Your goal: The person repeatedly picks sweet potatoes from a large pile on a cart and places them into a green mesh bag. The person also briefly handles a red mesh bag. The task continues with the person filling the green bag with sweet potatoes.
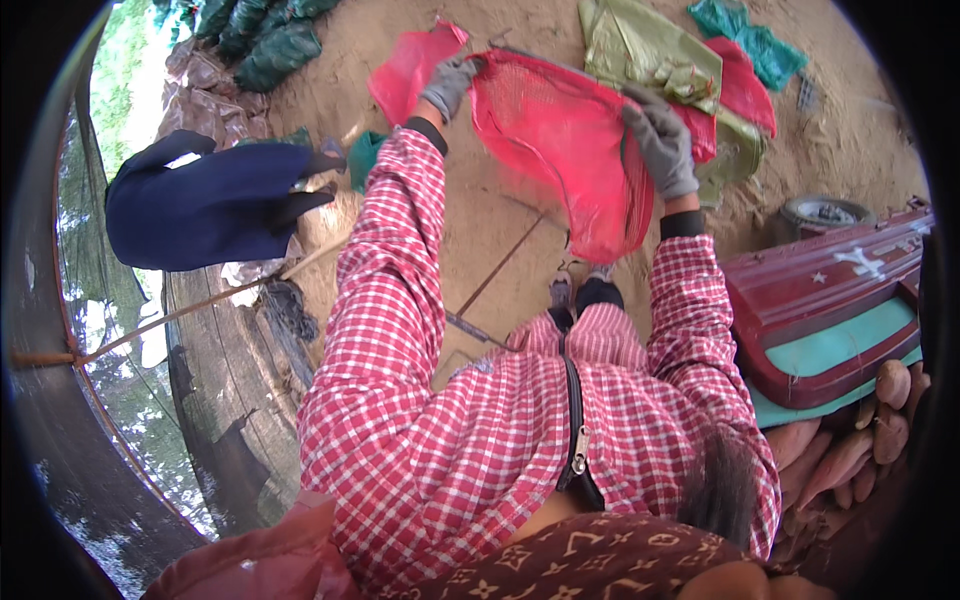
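A red mesh sack [551, 142] hangs spread between my two hands, above the sandy ground. My left hand [450, 86], in a grey work glove, grips its upper left edge. At its right side my right hand [660, 142], also gloved in grey, holds the rim, with the fingers partly over the mesh. The sack's lower end droops in front of my shoes [561, 289]. Just beyond my left hand lies another piece of red mesh [409, 71] on the ground.
Olive sacks [652, 52] and teal mesh sacks [757, 45] lie ahead to the right. A dark red metal vehicle body [810, 315], a wheel [825, 211] and several sweet potatoes [836, 465] are at my right. At left a person in dark blue [210, 202] bends near filled green sacks [277, 56].
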Motion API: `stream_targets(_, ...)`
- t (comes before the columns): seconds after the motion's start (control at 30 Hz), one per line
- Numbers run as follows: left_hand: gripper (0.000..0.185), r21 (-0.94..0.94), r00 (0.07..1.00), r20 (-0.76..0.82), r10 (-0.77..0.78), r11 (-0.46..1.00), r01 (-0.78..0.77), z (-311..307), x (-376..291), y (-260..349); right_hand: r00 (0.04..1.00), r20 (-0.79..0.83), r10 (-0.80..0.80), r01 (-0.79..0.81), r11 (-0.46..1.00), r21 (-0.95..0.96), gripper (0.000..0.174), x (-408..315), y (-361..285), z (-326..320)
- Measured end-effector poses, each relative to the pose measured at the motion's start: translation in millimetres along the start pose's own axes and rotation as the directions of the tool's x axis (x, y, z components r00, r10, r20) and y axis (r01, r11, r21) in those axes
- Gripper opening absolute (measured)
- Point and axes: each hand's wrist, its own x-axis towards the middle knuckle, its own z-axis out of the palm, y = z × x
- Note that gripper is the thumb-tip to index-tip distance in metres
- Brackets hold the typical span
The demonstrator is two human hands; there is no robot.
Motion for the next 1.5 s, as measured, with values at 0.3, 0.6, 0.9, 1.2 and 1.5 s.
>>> stream_targets(0.3,0.035,-0.045,0.965,0.226,0.135,0.991,-0.128,-9.9,-56.7,32.4,0.995,0.023,-0.1,0.101,0.923,-0.373,0.017,12.7,-29.2,-31.0)
stream_targets(0.6,0.043,-0.062,0.885,0.465,-0.01,0.997,0.043,22.8,-64.9,70.1,0.861,0.318,0.398,-0.132,0.777,-0.616,0.075,-49.7,-70.1,-57.7)
stream_targets(0.9,0.035,0.081,0.86,0.504,0.078,0.987,-0.137,35.2,-22.4,77.1,0.992,0.064,0.111,-0.059,0.836,-0.546,0.032,-62.7,-26.4,-9.1)
stream_targets(1.2,0.02,-0.409,0.953,0.258,0.156,0.912,-0.038,28.2,25.6,54.0,0.963,0.074,-0.26,0.266,0.862,-0.431,0.021,20.4,-10.5,-50.3)
stream_targets(1.5,0.02,0.372,0.973,0.078,0.219,0.899,-0.232,53.9,27.8,30.9,0.89,0.213,0.402,-0.45,0.85,0.275,0.023,11.5,38.0,-38.7)
